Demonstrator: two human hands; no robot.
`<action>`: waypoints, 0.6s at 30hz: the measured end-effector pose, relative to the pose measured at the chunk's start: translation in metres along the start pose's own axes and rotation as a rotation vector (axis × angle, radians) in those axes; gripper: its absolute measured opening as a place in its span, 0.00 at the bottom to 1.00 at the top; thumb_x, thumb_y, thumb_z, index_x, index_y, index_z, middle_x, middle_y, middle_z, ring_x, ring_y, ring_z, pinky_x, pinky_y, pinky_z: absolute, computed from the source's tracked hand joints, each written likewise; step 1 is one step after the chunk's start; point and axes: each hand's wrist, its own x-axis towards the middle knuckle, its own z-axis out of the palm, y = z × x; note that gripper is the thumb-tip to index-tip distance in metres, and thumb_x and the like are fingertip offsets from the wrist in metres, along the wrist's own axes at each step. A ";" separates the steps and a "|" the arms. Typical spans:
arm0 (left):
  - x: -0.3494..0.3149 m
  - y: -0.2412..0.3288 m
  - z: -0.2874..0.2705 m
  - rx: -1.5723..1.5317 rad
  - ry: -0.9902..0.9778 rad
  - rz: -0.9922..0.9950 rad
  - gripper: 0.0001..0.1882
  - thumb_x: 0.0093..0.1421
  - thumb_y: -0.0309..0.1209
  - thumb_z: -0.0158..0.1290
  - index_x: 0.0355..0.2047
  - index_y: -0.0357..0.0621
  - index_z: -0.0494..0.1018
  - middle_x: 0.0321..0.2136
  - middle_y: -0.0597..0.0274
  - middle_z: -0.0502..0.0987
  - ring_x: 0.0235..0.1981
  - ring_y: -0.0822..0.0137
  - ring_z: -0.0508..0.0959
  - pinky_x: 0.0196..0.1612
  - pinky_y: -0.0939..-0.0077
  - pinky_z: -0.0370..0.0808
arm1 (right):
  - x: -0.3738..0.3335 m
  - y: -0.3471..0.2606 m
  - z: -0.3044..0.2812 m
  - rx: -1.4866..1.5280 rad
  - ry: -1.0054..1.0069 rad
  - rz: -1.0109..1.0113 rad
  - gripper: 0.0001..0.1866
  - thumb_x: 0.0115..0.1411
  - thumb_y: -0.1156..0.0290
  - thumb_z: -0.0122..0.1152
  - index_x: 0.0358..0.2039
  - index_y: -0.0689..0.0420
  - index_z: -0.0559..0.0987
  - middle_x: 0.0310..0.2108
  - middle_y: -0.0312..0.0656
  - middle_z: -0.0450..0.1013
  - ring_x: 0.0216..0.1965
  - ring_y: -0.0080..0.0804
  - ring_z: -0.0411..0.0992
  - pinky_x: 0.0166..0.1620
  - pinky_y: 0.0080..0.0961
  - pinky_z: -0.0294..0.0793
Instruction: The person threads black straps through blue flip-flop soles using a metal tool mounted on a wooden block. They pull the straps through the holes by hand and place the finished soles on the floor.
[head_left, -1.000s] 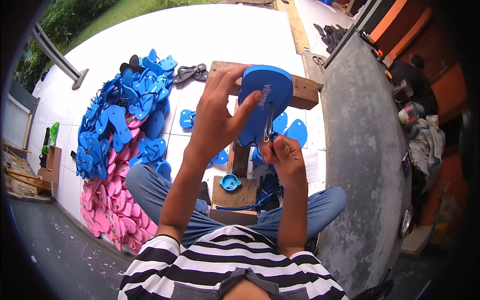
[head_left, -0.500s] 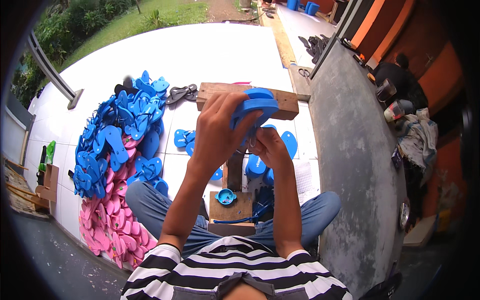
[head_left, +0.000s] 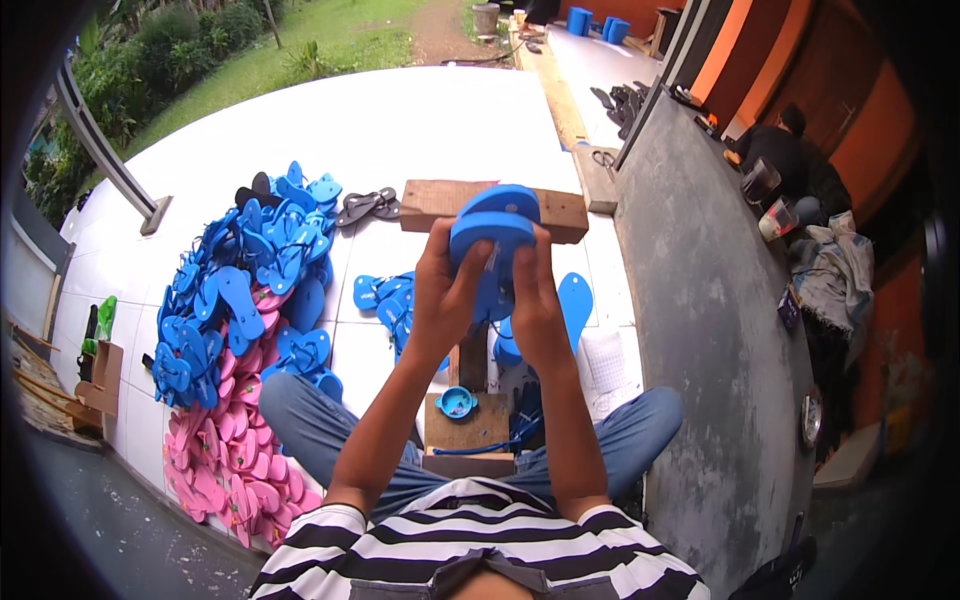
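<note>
A pair of blue flip-flops, laid together, is held up in front of me between both hands. My left hand grips them from the left, its thumb over the near sole. On the right side my right hand closes on the same pair, thumb also on the near face. Behind them lies a thick wooden beam, joined to a darker post that runs toward me. Below my hands a small blue bowl with tiny bits in it sits on a wooden board.
To the left is a heap of blue flip-flops with pink flip-flops nearer me. A black pair lies beyond. More blue ones lie past my hands. A grey ledge runs along the right; another person sits beyond it.
My right hand has moved up from below the flip-flops to their right side. The pair has turned more upright and come slightly nearer, now held in both hands.
</note>
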 end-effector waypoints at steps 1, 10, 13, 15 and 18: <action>-0.003 0.001 0.005 0.001 0.041 0.021 0.09 0.67 0.29 0.53 0.44 0.39 0.68 0.33 0.66 0.74 0.34 0.81 0.70 0.35 0.84 0.70 | -0.004 0.002 0.001 0.050 -0.003 0.091 0.20 0.75 0.55 0.35 0.57 0.55 0.64 0.36 0.43 0.70 0.39 0.26 0.69 0.44 0.25 0.69; -0.117 0.046 0.000 0.163 0.069 0.185 0.13 0.60 0.30 0.60 0.42 0.40 0.71 0.29 0.57 0.77 0.31 0.67 0.77 0.41 0.72 0.72 | -0.126 -0.007 0.008 0.009 0.180 -0.198 0.22 0.71 0.53 0.46 0.50 0.61 0.69 0.40 0.46 0.72 0.42 0.32 0.71 0.47 0.28 0.70; -0.113 0.033 -0.011 -0.008 0.218 -0.294 0.16 0.61 0.30 0.60 0.45 0.37 0.70 0.33 0.55 0.79 0.36 0.72 0.78 0.41 0.79 0.73 | -0.120 0.002 0.015 -0.056 0.063 0.130 0.21 0.68 0.64 0.56 0.56 0.64 0.67 0.42 0.51 0.75 0.41 0.40 0.75 0.46 0.33 0.73; -0.103 0.021 -0.017 0.087 0.167 -0.205 0.15 0.64 0.30 0.58 0.46 0.36 0.69 0.32 0.58 0.79 0.33 0.77 0.77 0.36 0.84 0.73 | -0.119 0.016 0.009 -0.068 -0.008 0.186 0.18 0.66 0.69 0.58 0.53 0.64 0.71 0.39 0.50 0.75 0.40 0.39 0.76 0.45 0.31 0.73; -0.093 0.016 -0.021 0.264 0.054 -0.148 0.14 0.65 0.31 0.57 0.46 0.36 0.69 0.29 0.61 0.79 0.29 0.77 0.77 0.32 0.84 0.73 | -0.113 0.017 -0.004 -0.102 -0.051 0.188 0.14 0.65 0.73 0.58 0.50 0.64 0.74 0.37 0.49 0.74 0.38 0.41 0.77 0.42 0.32 0.74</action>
